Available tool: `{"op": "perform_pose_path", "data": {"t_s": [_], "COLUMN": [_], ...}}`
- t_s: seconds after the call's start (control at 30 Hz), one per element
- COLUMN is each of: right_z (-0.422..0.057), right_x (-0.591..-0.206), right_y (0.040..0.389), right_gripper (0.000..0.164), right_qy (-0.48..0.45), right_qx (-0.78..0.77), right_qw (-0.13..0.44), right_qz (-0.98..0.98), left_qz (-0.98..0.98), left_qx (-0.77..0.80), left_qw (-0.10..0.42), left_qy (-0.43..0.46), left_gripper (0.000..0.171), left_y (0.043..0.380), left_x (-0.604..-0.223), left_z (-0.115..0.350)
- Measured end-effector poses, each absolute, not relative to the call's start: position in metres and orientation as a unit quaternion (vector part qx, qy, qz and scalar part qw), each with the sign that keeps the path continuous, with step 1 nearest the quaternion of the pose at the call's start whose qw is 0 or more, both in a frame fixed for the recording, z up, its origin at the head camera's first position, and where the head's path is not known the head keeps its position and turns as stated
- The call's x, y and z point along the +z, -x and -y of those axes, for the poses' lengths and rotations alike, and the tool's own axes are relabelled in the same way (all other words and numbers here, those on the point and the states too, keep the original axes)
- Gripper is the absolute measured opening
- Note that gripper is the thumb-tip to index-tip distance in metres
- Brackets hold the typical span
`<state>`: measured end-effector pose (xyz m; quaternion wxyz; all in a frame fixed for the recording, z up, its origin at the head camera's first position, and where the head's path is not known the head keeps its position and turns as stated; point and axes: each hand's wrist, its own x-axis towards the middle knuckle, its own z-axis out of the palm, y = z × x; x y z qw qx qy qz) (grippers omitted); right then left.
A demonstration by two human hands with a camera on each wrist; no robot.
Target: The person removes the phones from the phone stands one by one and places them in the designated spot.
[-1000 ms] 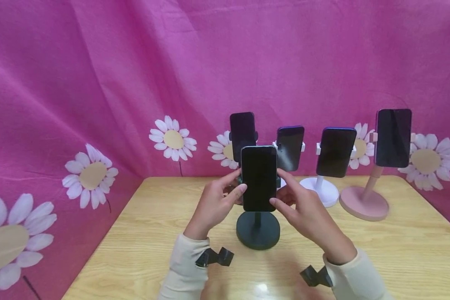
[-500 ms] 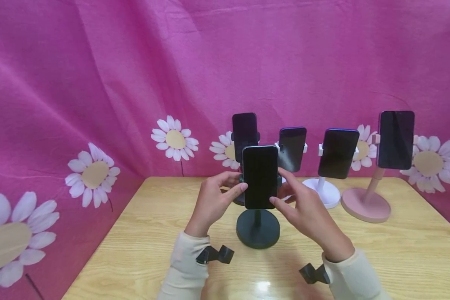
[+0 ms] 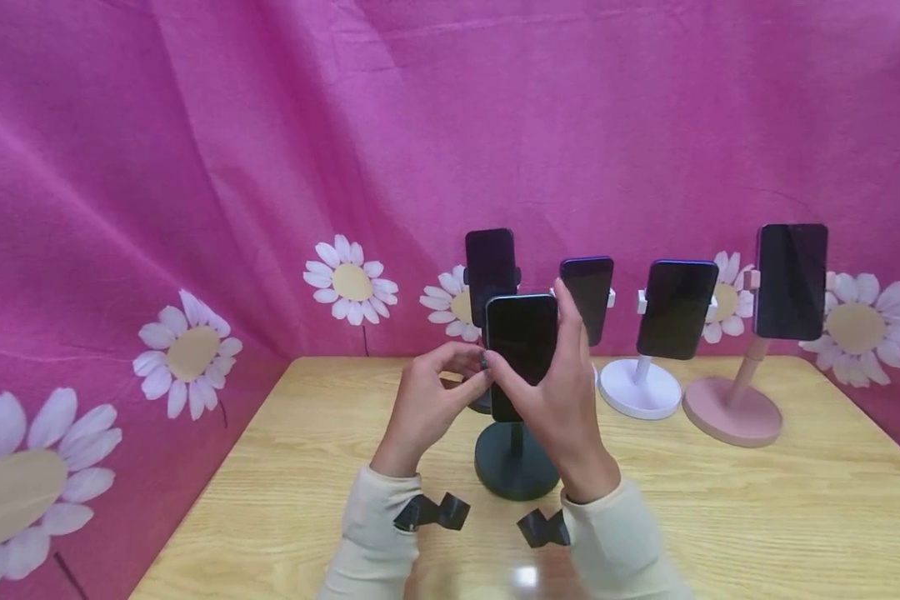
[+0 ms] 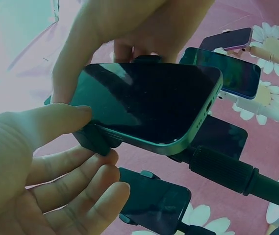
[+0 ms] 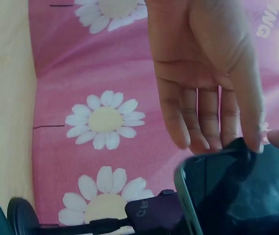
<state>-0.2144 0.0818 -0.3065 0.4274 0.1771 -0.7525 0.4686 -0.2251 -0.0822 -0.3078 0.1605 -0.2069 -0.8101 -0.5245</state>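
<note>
A black-screened smartphone (image 3: 522, 329) stands upright in the clamp of a dark phone stand (image 3: 513, 471) at the middle of the table. My left hand (image 3: 429, 404) pinches the left clamp arm (image 4: 96, 141), its thumb at the phone's edge and its other fingers loosely bent behind. Across the phone's front lies my right hand (image 3: 566, 400). Its thumb reaches the left clamp arm close to my left thumb, and its index finger runs up along the phone's right edge. The right hand's other fingers are partly hidden behind the phone.
Behind stand several other phones in stands: a black one (image 3: 490, 262), one partly covered by my right hand (image 3: 591, 292), one on a white stand (image 3: 641, 388) and one on a pink stand (image 3: 733, 411). A pink flowered cloth (image 3: 420, 150) hangs behind the wooden table (image 3: 285, 500).
My right hand has moved left from the phone's lower right edge across its front, bringing the thumb to the left clamp arm. The left hand has stayed nearly still.
</note>
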Motion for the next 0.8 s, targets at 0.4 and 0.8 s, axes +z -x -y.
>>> {"op": "perform_pose_path", "data": {"t_s": [0.4,0.8], "right_z": [-0.07,-0.085], "right_x": [-0.31,-0.299], "right_y": [0.222,0.221], "right_gripper": [0.096,0.082], "right_qy": [-0.116,-0.15], "right_qx": [0.424,0.481], "right_qw": [0.49,0.372], "right_qz": [0.753,0.779], "left_qz": [0.811,0.819], "left_qx": [-0.511,-0.499], "left_qw": [0.183,0.174], "left_qy": [0.219,0.222], "left_gripper": [0.028,0.03], "left_y": [0.229,0.225], "left_x": [-0.311,-0.307], "left_z": [0.081,0.084]}}
